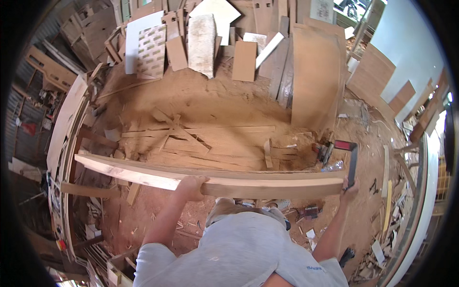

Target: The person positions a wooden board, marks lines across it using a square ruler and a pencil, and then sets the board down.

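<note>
A long, pale wooden beam (pixel 272 190) spans the view in front of my body, its left end reaching towards the lumber stack. A second length of wood (pixel 229 171) appears to lie along its far side. Near the middle, my left hand (pixel 192 187) grips the beam, with the thumb over the top. At the beam's right end, my right hand (pixel 349 190) is closed around the lower part of a dark L-shaped tool (pixel 352 165), perhaps a carpenter's square, with a red section on its short arm. Whether these fingers also grip the beam is hard to see.
Sawdust and wood strips (pixel 200 138) cover the ground ahead. Boards and panels (pixel 245 61) lean at the back, beside a large curved sheet (pixel 315 75). Long planks (pixel 66 129) are stacked at left. Offcuts (pixel 380 251) litter the right; a power tool (pixel 310 211) lies near my feet.
</note>
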The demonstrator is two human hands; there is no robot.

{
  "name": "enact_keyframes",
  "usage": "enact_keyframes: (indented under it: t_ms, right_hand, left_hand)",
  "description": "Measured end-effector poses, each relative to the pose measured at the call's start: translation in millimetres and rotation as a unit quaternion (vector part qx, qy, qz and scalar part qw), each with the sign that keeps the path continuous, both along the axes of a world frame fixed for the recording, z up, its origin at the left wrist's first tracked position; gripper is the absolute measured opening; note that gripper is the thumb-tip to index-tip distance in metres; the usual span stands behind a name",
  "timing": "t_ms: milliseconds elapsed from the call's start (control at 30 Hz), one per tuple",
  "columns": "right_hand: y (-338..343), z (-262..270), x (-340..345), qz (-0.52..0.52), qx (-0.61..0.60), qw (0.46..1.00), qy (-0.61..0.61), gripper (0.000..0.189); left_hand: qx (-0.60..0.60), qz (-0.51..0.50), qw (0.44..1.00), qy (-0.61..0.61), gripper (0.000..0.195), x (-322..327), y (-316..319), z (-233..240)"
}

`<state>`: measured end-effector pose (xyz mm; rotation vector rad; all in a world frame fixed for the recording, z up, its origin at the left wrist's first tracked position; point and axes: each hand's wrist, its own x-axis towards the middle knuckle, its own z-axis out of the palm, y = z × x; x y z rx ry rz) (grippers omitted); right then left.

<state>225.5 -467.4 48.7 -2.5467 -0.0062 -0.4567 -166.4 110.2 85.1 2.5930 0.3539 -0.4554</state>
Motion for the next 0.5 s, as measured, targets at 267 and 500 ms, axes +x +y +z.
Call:
enact_keyframes:
  t_ms: [267, 500]
  right_hand:
    - [41.6, 3.6, -10.1, 0.018, -0.073, 0.997, 0.004, 0.045]
    - [44.1, 15.3, -33.8, -0.044, 0.093, 0.995, -0.006, 0.039]
  left_hand:
    - [-0.005, 0.007, 1.000, -0.002, 0.062, -2.9, 29.4, -17.2]
    - [-0.063, 0.010, 0.997, -0.043, 0.076, 67.5, -53.5, -4.3]
